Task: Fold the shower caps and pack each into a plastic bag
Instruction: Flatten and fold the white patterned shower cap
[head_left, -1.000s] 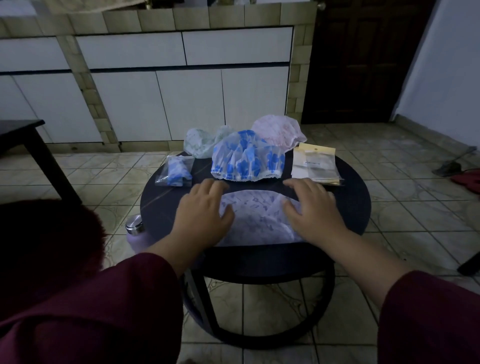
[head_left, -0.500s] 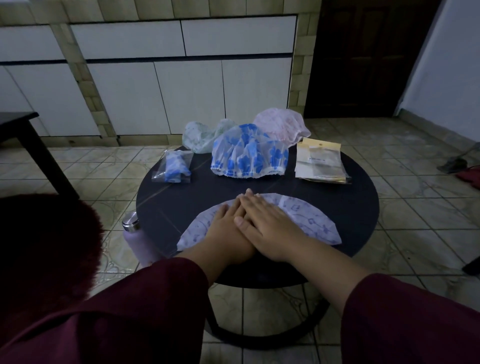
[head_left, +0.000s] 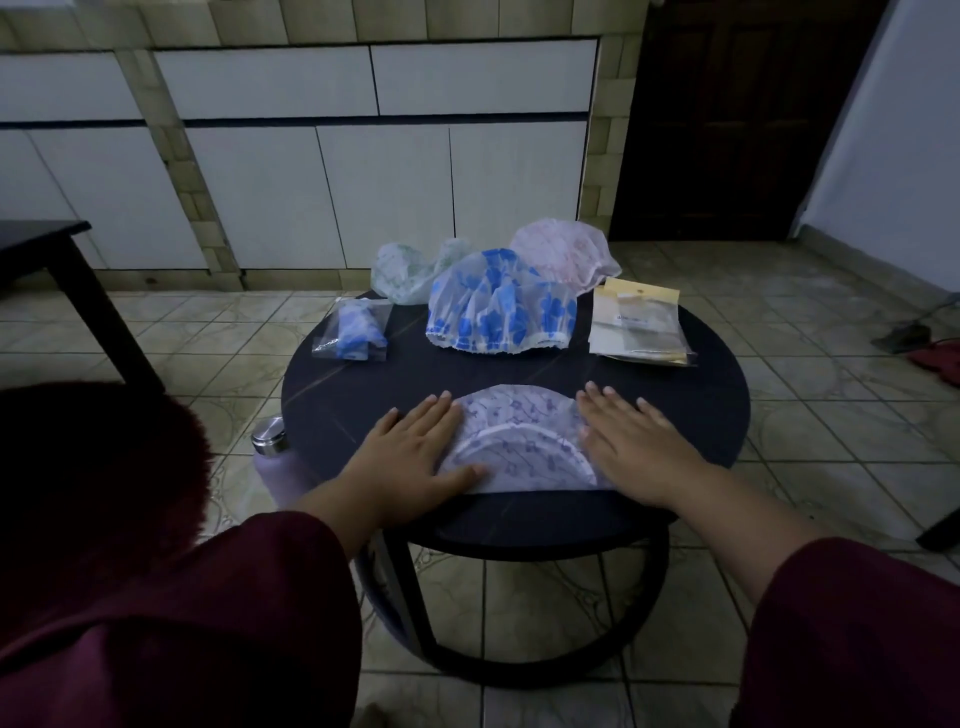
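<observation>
A pale purple patterned shower cap (head_left: 519, 447) lies flattened into a half circle at the near edge of the round black table (head_left: 701, 415). My left hand (head_left: 410, 457) presses flat on its left end and my right hand (head_left: 631, 441) presses flat on its right end, fingers straight. Behind it stand a puffed blue-flowered cap (head_left: 501, 304), a pink cap (head_left: 563, 252) and a greenish cap (head_left: 410, 270). A packed blue cap in a clear bag (head_left: 356, 332) lies at the left. A stack of plastic bags with a yellow header (head_left: 636, 325) lies at the right.
A steel-capped lilac bottle (head_left: 272, 447) stands on the floor by the table's left edge. A dark side table (head_left: 52, 244) is at the far left. White cabinets line the back wall, with a dark door at the right. The floor is tiled.
My hands went from side by side on the middle of the cap to apart, one at each end. The cap now looks narrower, with its white elastic rim showing.
</observation>
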